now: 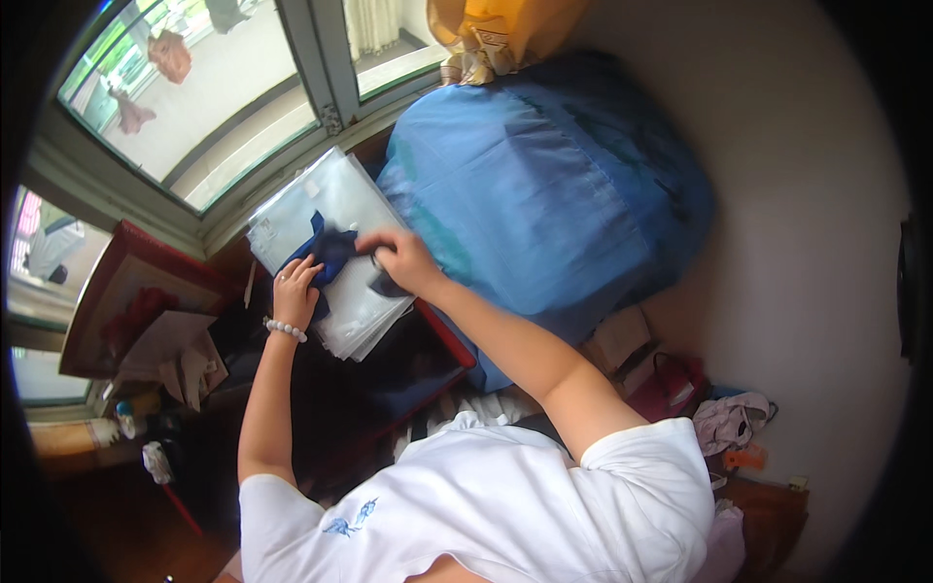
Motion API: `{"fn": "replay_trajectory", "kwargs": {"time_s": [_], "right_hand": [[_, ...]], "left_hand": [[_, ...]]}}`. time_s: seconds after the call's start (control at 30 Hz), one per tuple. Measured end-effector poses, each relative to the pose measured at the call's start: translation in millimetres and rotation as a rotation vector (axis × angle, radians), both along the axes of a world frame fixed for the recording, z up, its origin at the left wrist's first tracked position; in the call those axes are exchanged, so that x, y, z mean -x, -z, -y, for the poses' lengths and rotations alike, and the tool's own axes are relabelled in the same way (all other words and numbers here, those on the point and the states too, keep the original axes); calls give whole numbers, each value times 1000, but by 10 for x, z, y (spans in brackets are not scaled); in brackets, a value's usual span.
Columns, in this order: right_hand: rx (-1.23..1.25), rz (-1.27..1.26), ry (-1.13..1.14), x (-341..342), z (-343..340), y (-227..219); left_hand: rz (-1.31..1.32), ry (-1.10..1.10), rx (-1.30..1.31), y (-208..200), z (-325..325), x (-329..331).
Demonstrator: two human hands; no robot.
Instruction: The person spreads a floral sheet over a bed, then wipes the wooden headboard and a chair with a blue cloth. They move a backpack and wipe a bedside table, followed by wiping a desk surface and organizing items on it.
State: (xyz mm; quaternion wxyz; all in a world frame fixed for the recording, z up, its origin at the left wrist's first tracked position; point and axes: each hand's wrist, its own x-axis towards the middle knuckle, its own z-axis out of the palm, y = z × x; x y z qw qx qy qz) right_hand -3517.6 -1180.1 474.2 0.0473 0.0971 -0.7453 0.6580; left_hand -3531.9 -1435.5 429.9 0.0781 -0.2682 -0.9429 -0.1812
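A dark blue piece of cloth (333, 249) lies bunched on a stack of clear plastic sleeves (309, 199). My left hand (295, 291), a pale bead bracelet at its wrist, grips the cloth's near left edge with bent fingers. From the other side my right hand (408, 262) is closed at the cloth's right end, thumb and index finger pressed together. Motion smears the cloth's middle, so its shape is unclear. A small dark piece shows under my right palm; whether it belongs to the cloth I cannot tell.
A large bulky thing under a blue cover (544, 185) stands right of the sleeves. Above it is a yellow bag (505, 34). Windows (224, 107) run along the far left, with a red-framed panel (126, 301) below. Dark red bag (671, 384) and crumpled cloth (731, 421) lie lower right.
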Motion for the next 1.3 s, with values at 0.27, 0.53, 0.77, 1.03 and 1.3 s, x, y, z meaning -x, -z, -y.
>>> {"fn": "replay_trajectory", "kwargs": {"time_s": [0.27, 0.53, 0.77, 1.03, 1.3], "right_hand": [[-759, -266, -383, 1467, 390, 588], [-561, -40, -709, 1583, 490, 463], [-689, -119, -693, 1627, 253, 716], [-681, -159, -666, 1532, 379, 658], [-772, -268, -626, 1562, 305, 813]], "left_hand": [[-45, 18, 56, 8, -91, 131], [232, 336, 71, 95, -1009, -256], [207, -21, 181, -169, -457, -339], [-242, -214, -10, 115, -112, -434], [101, -68, -115, 109, -474, -1481]]}}
